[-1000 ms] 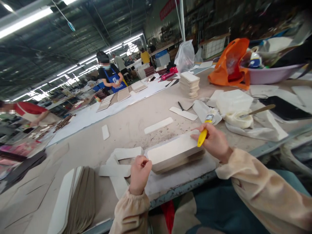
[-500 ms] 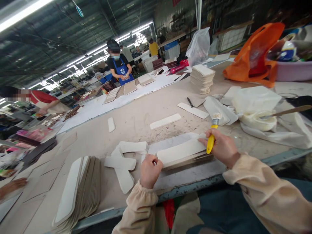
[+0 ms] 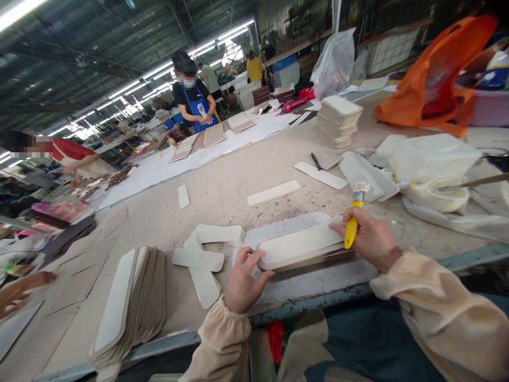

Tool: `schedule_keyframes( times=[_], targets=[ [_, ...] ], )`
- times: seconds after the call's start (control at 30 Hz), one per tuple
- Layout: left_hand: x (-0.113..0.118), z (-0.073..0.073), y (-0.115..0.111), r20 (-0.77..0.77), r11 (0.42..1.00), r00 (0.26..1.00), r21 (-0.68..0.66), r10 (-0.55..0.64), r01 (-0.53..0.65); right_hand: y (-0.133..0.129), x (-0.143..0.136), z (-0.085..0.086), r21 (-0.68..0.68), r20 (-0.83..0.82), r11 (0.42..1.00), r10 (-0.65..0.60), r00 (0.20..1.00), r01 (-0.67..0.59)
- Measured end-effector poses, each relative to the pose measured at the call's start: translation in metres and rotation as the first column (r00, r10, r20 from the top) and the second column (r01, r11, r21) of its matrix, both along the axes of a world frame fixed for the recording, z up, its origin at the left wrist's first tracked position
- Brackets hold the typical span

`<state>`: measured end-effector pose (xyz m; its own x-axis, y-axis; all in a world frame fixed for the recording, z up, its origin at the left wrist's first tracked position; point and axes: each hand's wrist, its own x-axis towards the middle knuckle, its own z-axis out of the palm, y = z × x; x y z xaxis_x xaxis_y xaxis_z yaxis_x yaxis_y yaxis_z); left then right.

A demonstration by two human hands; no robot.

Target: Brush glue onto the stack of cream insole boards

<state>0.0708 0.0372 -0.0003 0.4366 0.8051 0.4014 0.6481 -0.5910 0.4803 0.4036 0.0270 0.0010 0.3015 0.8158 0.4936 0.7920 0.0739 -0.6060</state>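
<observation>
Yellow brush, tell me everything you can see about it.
The yellow brush has a plastic-looking handle, a silvery band and pale, clumped bristles. The right grip holds it by the handle, bristles pointing forward, near the right end of the stacked strips. Whether the bristles touch the pale pieces behind cannot be told.

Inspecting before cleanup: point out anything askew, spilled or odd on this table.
The thick stack of rounded, white-topped boards at the near left leans, splayed rather than squared. Beside it, rounded white strips lie crossed at odd angles. Dark specks mark the beige tabletop near the center; their nature is unclear.
</observation>
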Motion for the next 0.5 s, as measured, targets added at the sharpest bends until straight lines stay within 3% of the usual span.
schedule_keyframes(
  times=[0.17,0.5],
  targets=[
    [-0.0014,-0.005,0.0039,0.028,0.995,0.999,0.086,-0.043,0.04,0.0005,-0.0006,-0.0006,-0.007,0.016,1.0,-0.012,1.0,0.012],
    [0.0003,-0.0047,0.0034,0.018,0.994,1.0,0.106,-0.016,0.014,-0.0009,0.0021,-0.0072,-0.009,0.076,1.0,0.002,0.997,-0.001]
  ],
)
